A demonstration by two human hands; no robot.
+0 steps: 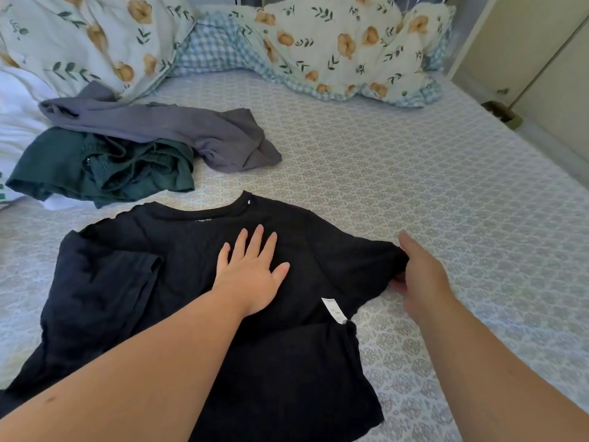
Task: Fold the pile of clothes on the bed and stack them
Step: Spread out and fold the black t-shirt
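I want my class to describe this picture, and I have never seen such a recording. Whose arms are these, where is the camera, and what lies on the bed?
One camera, worn on a person's head, looks down at their own arms. The left hand presses flat on a black T-shirt spread on the bed. The right hand pinches the shirt's sleeve. Farther back lie unfolded clothes: a grey garment over a dark green one. A floral quilt is bunched behind.

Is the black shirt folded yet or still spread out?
Mostly spread. The black shirt lies flat, left sleeve turned in; the left hand presses it, the right hand pinches the other sleeve.
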